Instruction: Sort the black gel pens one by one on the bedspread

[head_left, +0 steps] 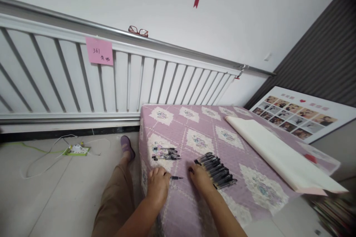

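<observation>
Pointing its tip toward the right hand, 1 pen lies near the table's left edge, long axis roughly left-right, rear end pinched in the left hand; right fingers curled just past the tip, can't tell on what.

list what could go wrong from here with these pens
The small group of pens lies near the left edge of the covered table, so a nudge from the left hand might roll one off. The right hand is close against the row of black pens and could knock it out of line.
</observation>
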`<state>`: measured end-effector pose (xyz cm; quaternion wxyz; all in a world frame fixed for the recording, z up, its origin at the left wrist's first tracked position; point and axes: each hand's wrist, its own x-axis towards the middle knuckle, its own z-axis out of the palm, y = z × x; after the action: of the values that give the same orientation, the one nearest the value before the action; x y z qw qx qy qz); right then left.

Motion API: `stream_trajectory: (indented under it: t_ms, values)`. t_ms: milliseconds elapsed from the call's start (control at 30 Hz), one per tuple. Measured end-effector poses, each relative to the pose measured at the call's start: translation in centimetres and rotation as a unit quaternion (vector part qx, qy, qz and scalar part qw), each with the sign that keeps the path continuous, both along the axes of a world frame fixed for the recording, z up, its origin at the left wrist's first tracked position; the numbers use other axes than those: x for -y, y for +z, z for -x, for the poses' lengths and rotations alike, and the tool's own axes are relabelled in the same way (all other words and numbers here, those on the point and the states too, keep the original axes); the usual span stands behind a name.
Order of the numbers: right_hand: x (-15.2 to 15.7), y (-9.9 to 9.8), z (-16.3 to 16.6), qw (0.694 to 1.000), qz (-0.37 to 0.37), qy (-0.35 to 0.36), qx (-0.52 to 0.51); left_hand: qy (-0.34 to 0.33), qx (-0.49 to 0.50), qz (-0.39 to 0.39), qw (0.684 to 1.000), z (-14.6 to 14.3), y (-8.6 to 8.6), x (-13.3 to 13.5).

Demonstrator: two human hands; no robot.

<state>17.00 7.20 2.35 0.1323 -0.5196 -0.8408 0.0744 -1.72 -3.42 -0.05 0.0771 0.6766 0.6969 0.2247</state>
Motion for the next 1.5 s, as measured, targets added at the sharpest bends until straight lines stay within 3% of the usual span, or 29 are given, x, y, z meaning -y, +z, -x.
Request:
stream_trajectory:
  t_ms: [367, 567, 800, 1267, 1500]
  values:
    - [-0.9, 1.3, 8.5, 0.988, -0.004, 0.116, -0.103, 0.017, -0.017, -0.002, 1.000, -0.3, -0.1, -0.2]
    - [0.4, 1.1, 5.3, 0.983, -0.043, 0.078, -0.163, 0.022, -0.006, 0.000, 1.000, -0.1, 0.5, -0.6]
    - [4.7, -1.6, 0.7, 0.975, -0.079, -0.002, -0.209, -0.004, 0.010, 0.017, 1.000, 0.6, 0.9, -2.5]
    - [5.9, -1.9, 0.8, 0.964, -0.091, -0.011, -0.248, -0.055, 0.000, -0.008, 0.998, 1.2, 0.5, -5.3]
    - [6.2, -1.6, 0.7, 0.962, -0.082, -0.012, -0.259, -0.002, -0.015, -0.034, 0.999, 1.2, 0.3, -4.6]
